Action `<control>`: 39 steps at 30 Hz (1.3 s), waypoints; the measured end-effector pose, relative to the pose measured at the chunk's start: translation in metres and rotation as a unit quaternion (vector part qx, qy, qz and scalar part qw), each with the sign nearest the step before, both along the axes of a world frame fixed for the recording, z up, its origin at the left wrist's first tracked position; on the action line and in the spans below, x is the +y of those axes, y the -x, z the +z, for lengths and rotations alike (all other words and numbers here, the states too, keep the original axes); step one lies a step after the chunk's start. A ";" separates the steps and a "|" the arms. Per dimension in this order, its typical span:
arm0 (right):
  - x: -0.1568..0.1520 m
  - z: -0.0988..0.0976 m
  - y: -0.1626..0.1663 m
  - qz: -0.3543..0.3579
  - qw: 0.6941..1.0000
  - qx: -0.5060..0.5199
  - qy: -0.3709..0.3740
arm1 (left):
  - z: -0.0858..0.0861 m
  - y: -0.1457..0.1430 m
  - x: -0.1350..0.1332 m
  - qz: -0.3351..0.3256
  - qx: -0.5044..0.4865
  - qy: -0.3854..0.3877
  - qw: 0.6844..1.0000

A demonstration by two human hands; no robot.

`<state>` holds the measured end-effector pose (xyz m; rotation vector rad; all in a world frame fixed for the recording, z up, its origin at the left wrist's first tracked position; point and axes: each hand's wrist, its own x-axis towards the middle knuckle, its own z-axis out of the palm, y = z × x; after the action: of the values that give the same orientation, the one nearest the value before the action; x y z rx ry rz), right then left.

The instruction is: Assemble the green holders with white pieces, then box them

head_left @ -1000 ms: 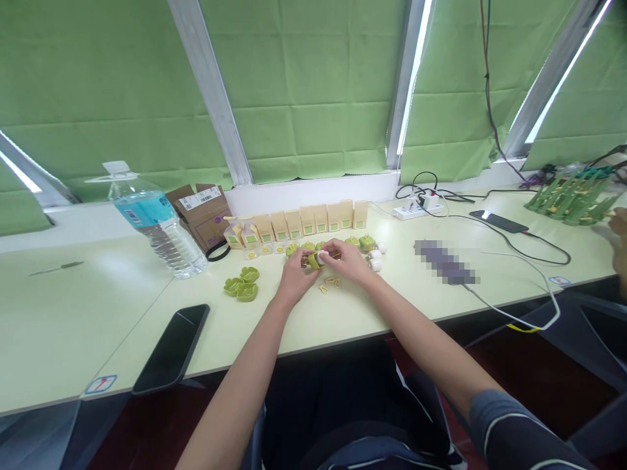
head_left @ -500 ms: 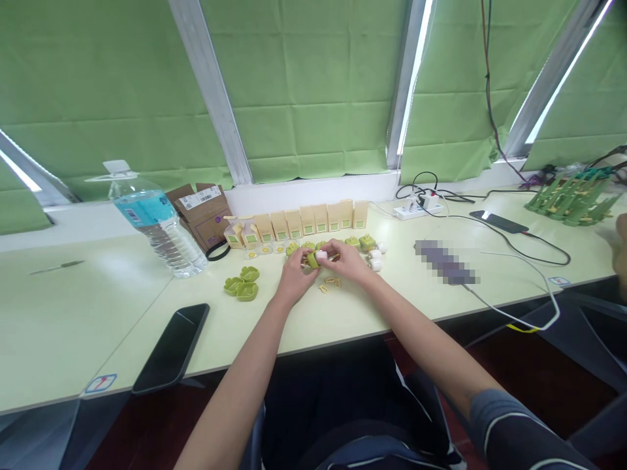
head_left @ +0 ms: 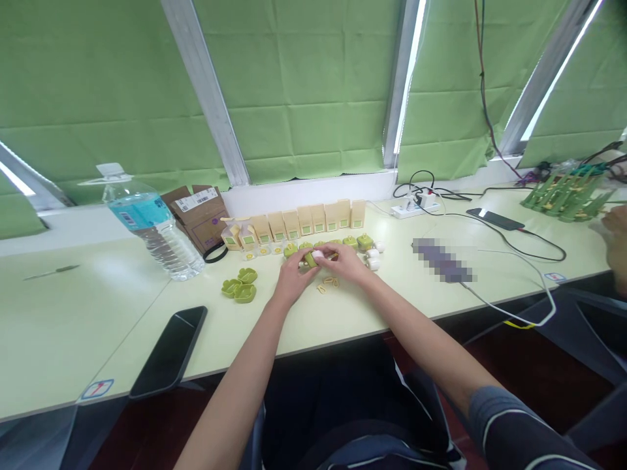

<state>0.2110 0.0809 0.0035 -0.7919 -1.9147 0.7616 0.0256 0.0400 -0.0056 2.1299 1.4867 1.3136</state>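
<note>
My left hand is closed around a small green shell above the table. My right hand pinches a small white rounded piece, pressed up against the green shell. The fingers partly hide where the two meet. Just in front of my hands lie several small yellow loops. Beyond them runs a row of green-topped pieces, partly covered by my fingers. White rounded pieces sit right of my right hand. To the left, empty green shells lie grouped together.
Several small cream boxes line the back. Left are a water bottle, a brown carton and a black phone. A power strip and cables lie right, with another phone and a green spiky object.
The view has shifted slightly. Both hands stay together on the same two pieces, and less of the white piece shows between the fingers.
</note>
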 end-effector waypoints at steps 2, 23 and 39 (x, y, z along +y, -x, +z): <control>0.000 0.000 0.000 -0.015 1.000 -0.004 0.003 | 0.000 0.000 0.000 0.000 0.001 0.020 1.000; 0.003 -0.003 0.001 0.009 0.999 -0.014 -0.046 | 0.004 -0.001 -0.003 -0.017 -0.057 0.100 0.993; -0.002 0.002 0.003 0.015 0.999 -0.009 -0.032 | -0.001 0.001 0.005 -0.055 -0.148 0.102 0.982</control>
<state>0.2083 0.0786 0.0054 -0.7348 -1.9612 0.7091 0.0245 0.0445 -0.0068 1.7732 1.3016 1.3077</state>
